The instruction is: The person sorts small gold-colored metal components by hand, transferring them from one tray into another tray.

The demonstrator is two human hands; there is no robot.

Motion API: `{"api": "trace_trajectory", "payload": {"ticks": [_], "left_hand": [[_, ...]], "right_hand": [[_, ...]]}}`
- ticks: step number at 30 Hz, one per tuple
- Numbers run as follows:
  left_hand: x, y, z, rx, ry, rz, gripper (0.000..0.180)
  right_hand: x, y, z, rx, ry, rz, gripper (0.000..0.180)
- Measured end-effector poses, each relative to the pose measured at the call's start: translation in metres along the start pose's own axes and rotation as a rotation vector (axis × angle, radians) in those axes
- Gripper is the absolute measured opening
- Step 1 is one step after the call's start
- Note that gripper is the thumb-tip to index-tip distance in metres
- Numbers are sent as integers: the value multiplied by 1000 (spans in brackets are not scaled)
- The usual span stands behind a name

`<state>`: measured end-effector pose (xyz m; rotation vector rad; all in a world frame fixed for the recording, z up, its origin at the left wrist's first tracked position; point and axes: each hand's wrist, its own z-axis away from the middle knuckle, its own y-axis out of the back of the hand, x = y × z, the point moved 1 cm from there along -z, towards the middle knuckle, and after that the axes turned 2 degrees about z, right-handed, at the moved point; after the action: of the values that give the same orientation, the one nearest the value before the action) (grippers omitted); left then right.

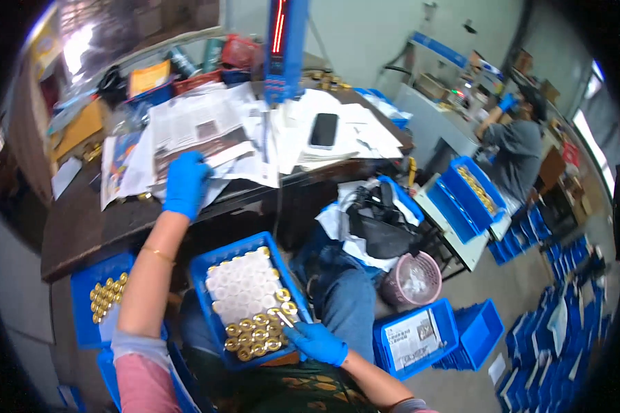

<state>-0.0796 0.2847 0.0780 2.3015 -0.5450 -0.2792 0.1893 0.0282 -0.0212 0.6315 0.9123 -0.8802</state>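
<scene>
My left hand (186, 184), in a blue glove, is on the table, its fingers curled at the near edge of a printed newspaper sheet (207, 141). A blue plastic tray (201, 272) rests at my lap. White-topped round pieces (241, 282) fill its far part, and brass ring-shaped parts (255, 334) stand in rows at the near end. My right hand (317, 343), also gloved in blue, lies over the tray's right rim with its fingertips inside, beside the brass parts. A small pale strip shows by those fingertips; its kind is unclear.
A dark table (83, 234) carries paper stacks, a phone (324, 131) and a blue post with a red display (279, 48). Another blue tray (83, 303) of brass parts stands left. A pink basket (412, 279) and blue trays stand right; a co-worker (520, 148) sits beyond.
</scene>
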Motion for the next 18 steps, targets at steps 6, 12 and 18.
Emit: {"api": "trace_trajectory", "payload": {"ticks": [6, 12, 18], "left_hand": [[-32, 5, -2, -247, 412, 700, 15], [-61, 32, -23, 58, 489, 565, 27], [-19, 100, -54, 268, 573, 823, 26]], "right_hand": [[3, -7, -6, -91, -29, 62, 40], [2, -20, -2, -70, -2, 40, 39], [-1, -17, 9, -68, 43, 23, 38]]}}
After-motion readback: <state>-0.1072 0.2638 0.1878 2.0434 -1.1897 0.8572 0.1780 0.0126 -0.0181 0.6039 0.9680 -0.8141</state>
